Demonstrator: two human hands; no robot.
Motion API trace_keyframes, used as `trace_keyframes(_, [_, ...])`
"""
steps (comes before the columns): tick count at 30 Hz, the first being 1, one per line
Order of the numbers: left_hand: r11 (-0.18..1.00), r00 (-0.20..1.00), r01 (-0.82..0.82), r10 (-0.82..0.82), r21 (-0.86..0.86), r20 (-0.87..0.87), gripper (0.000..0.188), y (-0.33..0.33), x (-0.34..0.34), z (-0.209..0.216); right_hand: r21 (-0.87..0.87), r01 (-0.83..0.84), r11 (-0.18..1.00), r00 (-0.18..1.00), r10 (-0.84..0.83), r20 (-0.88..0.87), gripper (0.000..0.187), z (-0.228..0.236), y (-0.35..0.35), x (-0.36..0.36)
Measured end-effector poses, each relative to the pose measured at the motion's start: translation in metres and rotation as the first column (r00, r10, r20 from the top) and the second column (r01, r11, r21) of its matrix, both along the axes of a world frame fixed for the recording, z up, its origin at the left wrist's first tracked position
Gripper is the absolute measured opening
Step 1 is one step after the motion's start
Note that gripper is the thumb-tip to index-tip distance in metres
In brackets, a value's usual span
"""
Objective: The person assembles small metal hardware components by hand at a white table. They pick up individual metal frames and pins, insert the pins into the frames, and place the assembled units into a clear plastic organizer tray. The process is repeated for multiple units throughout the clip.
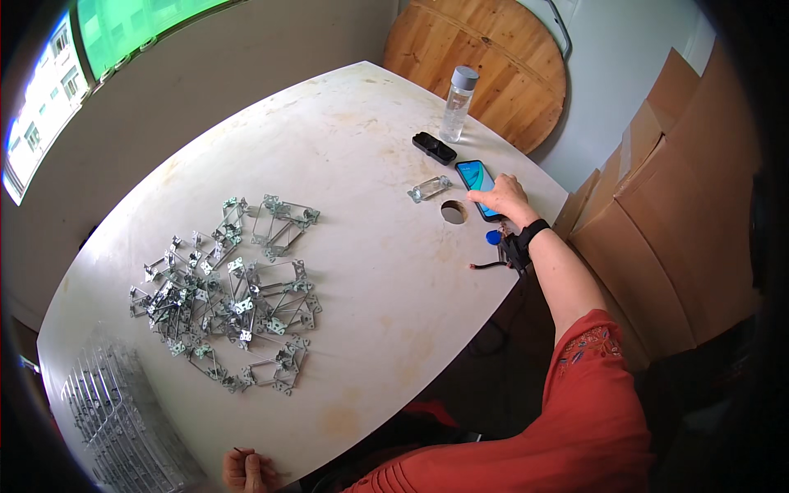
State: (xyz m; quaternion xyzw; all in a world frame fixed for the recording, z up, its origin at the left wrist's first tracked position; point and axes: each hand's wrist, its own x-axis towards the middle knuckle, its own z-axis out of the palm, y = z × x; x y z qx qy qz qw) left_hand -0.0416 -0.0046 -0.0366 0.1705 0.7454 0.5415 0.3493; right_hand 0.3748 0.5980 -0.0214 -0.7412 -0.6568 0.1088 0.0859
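A smartphone (472, 174) with its blue-green screen lit lies near the table's right edge. My right hand (508, 197) is closed at its lower right part, thumb across the screen, fingers along the far side and partly hidden. At the front edge of the table, my left hand (246, 471) is curled closed. A thin dark tip shows at its top, too small to name. Beyond it on the table lies a heap of wire-and-plate metal brackets (197, 304). One similar metal piece (429, 189) sits apart, left of the phone.
A clear bottle with a grey cap (457, 107) stands behind a black case (434, 149). The tabletop has a round hole (454, 212). A black strap-like item (516, 248) is by the right edge. Clear plastic packaging (123, 411) lies front left; cardboard boxes (666, 222) stand right.
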Motion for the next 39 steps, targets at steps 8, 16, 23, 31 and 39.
trace_keyframes(8, [1.000, 1.000, 0.021, -0.021, -0.020, -0.010, 0.010, -0.002, -0.001, -0.001, 0.047, -0.016, 0.999, 1.000, 0.015, 0.009, 0.101, -0.001, -0.003, 0.000])
trace_keyframes(16, [1.000, 1.000, 0.028, -0.028, 0.000, -0.011, 0.010, -0.004, -0.001, -0.002, 0.060, -0.037, 0.997, 0.999, 0.038, -0.011, 0.100, -0.002, -0.002, 0.000])
trace_keyframes(23, [0.998, 0.998, 0.062, -0.062, 0.020, -0.001, 0.011, -0.006, -0.003, -0.002, 0.123, -0.052, 0.991, 0.998, 0.055, -0.017, 0.094, -0.008, -0.003, 0.003])
trace_keyframes(31, [0.996, 0.999, 0.038, -0.040, 0.075, 0.033, 0.014, -0.009, -0.003, -0.011, 0.066, -0.058, 0.996, 0.998, 0.060, -0.037, 0.098, -0.004, -0.010, 0.006])
trace_keyframes(39, [0.987, 0.996, 0.072, -0.064, 0.142, -0.062, 0.007, -0.016, -0.012, -0.029, 0.152, -0.094, 0.984, 0.992, 0.106, -0.069, 0.092, 0.014, -0.040, -0.004])
